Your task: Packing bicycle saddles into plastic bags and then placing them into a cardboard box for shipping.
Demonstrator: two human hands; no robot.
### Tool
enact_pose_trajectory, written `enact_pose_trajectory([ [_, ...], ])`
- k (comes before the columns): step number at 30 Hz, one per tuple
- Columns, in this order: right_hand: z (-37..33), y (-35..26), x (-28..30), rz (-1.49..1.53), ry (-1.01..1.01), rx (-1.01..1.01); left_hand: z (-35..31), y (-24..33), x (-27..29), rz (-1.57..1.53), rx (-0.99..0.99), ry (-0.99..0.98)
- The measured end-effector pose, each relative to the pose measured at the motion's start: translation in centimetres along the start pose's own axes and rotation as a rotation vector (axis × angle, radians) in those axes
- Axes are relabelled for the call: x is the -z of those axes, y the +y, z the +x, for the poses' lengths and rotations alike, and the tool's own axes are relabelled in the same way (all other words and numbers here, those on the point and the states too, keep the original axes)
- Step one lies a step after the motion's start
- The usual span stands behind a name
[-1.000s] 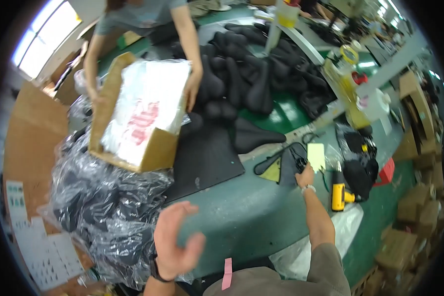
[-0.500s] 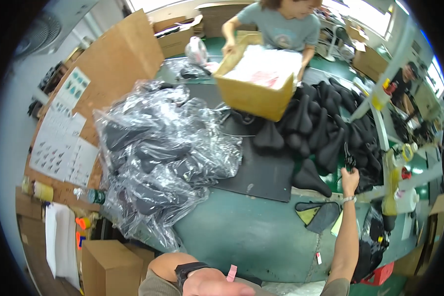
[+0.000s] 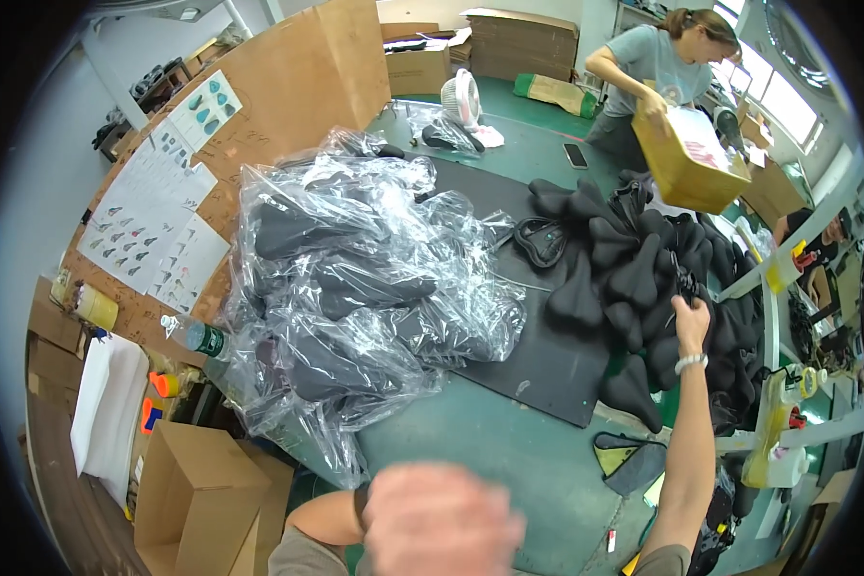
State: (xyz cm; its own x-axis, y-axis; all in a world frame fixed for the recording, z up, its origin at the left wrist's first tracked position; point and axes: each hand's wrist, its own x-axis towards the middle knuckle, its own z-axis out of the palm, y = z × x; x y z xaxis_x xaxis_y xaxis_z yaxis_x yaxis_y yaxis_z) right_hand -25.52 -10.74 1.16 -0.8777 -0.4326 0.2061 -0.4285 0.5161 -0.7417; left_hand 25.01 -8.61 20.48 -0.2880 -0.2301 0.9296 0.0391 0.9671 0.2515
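At the right of the table, my right hand (image 3: 692,324) is closed on a small dark object (image 3: 686,284) with thin prongs, too unclear to name. Around it lies a heap of black bicycle saddles (image 3: 634,274). Close to me, above the table's front edge, my left hand (image 3: 442,523) is smeared by motion, so its fingers cannot be made out. Left of centre, a large pile of black saddles in clear plastic bags (image 3: 355,278) covers the table. One saddle (image 3: 542,242) lies with its hollow underside up on the black mat (image 3: 547,370).
Across the table a person (image 3: 643,72) holds a yellow bin (image 3: 686,173) with white and pink contents. Near them are a phone (image 3: 575,156) and a small fan (image 3: 461,101). A plastic bottle (image 3: 194,336) stands left, an open carton (image 3: 202,499) below it. Dark cloth pieces (image 3: 634,463) lie front right.
The person opposite has moved right with the yellow bin, away from the mat. My left hand has risen into fuller view. My right hand stays at the saddle heap; the whole view has shifted.
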Motion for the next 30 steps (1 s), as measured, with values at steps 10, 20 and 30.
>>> enact_pose_trajectory([
  [10, -16.0, 9.1, 3.4, 0.064, -0.107, -0.044, -12.0, -14.4, -3.7, 0.117, 0.952, -0.425],
  [20, -43.2, 30.0, 6.3, -0.278, 0.161, -0.407, 1.9, -32.5, -1.4, 0.711, 1.017, -0.597],
  [30, -47.8, 28.6, 9.2, -0.234, 0.328, -0.511, 3.2, -35.0, -2.4, 0.814, 0.941, -0.715],
])
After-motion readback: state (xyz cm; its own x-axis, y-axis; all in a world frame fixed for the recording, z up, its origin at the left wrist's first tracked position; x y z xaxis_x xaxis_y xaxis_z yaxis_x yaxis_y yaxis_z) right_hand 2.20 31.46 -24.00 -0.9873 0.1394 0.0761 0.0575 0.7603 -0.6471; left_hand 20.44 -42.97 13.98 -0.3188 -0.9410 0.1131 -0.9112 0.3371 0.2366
